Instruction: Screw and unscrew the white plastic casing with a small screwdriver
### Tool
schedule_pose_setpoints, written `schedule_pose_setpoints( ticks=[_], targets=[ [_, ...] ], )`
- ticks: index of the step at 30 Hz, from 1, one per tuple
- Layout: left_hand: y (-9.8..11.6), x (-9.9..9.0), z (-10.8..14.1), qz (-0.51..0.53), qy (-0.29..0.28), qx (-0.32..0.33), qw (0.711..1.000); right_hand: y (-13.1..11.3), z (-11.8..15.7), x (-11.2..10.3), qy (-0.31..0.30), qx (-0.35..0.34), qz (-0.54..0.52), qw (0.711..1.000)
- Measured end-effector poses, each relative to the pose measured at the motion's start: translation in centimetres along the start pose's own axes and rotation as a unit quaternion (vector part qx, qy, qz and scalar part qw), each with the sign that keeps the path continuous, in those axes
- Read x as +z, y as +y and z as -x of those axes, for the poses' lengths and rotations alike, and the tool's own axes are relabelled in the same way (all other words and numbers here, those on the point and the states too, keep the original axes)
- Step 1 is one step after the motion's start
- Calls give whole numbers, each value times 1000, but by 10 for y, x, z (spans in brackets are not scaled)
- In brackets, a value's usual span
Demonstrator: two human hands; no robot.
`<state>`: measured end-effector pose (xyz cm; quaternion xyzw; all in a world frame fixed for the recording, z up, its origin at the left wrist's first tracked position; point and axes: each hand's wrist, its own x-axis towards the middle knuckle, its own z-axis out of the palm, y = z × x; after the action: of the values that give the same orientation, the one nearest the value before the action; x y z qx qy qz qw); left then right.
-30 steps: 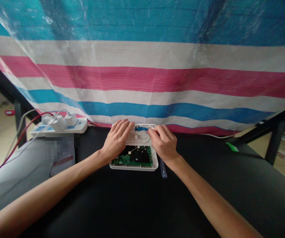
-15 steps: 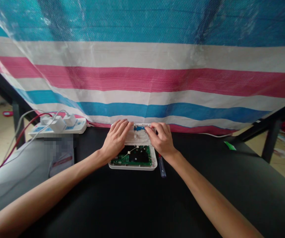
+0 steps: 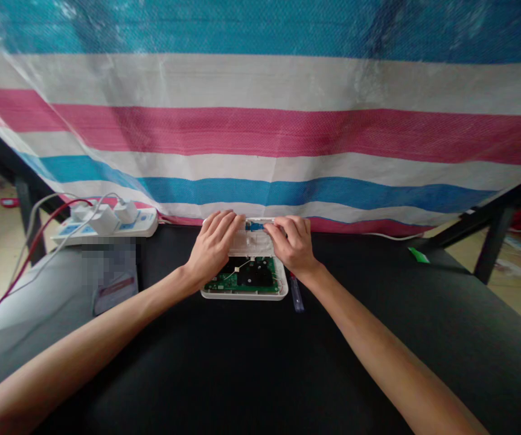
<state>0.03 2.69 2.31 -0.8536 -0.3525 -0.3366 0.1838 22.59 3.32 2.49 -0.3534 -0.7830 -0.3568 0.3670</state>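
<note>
An opened white electronic device housing (image 3: pixel 244 296) lies on the black table, with a green circuit board (image 3: pixel 224 285) and a black plate inside it. Over its far half is a whitish translucent plastic tray (image 3: pixel 252 244). My left hand (image 3: pixel 212 244) grips the tray's left side, fingers stretched over it and the thumb mostly hidden. A small blue fibre connector (image 3: pixel 255 226) sits at the tray's far edge. My right hand (image 3: pixel 293 243) is closed, thumb and forefinger pinching at the connector's right end; the fingertips partly hide it. Beside the housing, near my right wrist, lies a screwdriver (image 3: pixel 297 296) with a clear handle.
A white power strip (image 3: pixel 145 225) with plugged-in adapters and cables stands at the back left. A dark flat object (image 3: pixel 118 290), partly blurred out, lies before it. On the right is a green scrap (image 3: pixel 418 255). A striped plastic sheet (image 3: pixel 260 136) hangs behind the table.
The view has tipped down slightly, so everything appears a little higher. Both hands keep their places on the tray and connector, with only slight finger movement.
</note>
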Motion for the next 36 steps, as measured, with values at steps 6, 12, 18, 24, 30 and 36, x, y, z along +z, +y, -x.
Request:
schedule_pose_setpoints(
  ticks=[6,12,18,24,30,36],
  targets=[
    [0,0,0,-11,11,8,1000,3,1,1,33,19,4,999],
    [0,1,0,0,9,7,1000,3,2,3,25,14,6,1000],
    [1,0,-1,-8,-4,5,1000,1,2,6,29,27,-1,999],
    [2,1,0,-15,-1,1,1000,-2,2,6,26,33,-21,999],
    [4,1,1,-19,-11,-6,1000,-3,1,6,34,26,-38,998],
    [4,1,1,-16,-1,-7,1000,-3,2,7,27,38,-38,998]
  ],
)
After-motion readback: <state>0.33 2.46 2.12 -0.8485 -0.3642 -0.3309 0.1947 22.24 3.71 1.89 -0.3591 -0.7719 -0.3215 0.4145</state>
